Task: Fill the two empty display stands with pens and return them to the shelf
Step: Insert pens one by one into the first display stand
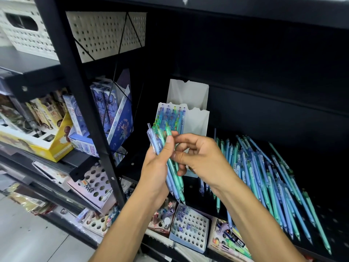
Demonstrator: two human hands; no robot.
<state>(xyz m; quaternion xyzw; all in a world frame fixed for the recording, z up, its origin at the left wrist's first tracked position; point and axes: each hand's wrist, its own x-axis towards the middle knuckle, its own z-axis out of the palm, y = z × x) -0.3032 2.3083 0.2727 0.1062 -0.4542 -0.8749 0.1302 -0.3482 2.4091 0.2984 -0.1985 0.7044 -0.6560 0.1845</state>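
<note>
Many loose pens (268, 178) on black shelf (283, 103), white stands (196, 120) behind, tiled floor (28, 239)

Head view, downward, near shelf (283, 114)

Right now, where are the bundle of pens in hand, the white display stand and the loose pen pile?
bundle of pens (171, 168), head view, mid-barrels below left thumb.
white display stand (198, 120), head view, bare front wall.
loose pen pile (268, 178), head view, middle of heap.
</note>
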